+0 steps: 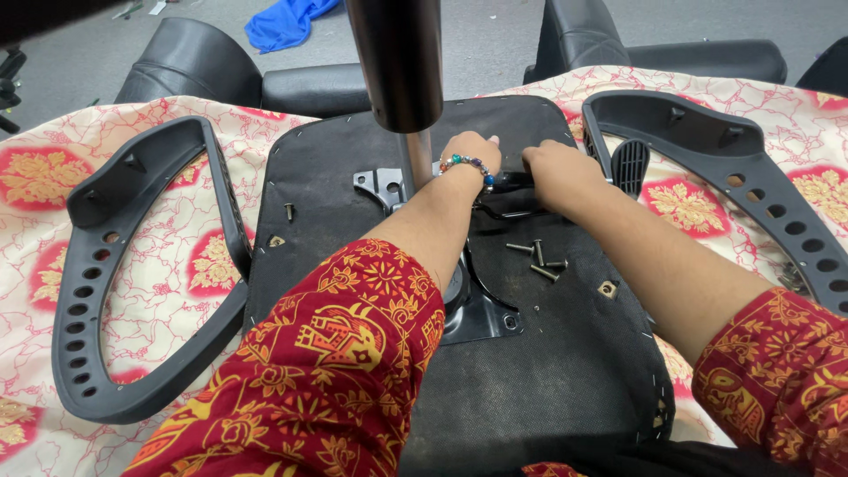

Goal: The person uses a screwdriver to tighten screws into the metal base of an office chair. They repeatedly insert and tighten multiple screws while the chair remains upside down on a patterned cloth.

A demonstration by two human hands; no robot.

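Observation:
An upturned black chair seat (548, 353) lies before me on a patterned cloth, with a metal mechanism plate (380, 186) and a chrome gas cylinder (399, 62) rising from it. My left hand (473, 152), with a beaded bracelet at the wrist, rests fingers down on the plate beside the cylinder. My right hand (556, 170) grips the black lever (508, 181) of the mechanism. Several loose screws (539, 258) lie on the seat just below my hands. What my left fingers hold is hidden.
Black plastic armrests lie on either side: one on the left (97, 291), one on the right (768, 203). A single screw (289, 211) stands near the seat's left edge. A black backrest (221, 75), another black chair part (618, 44) and blue cloth (287, 22) lie on the floor beyond.

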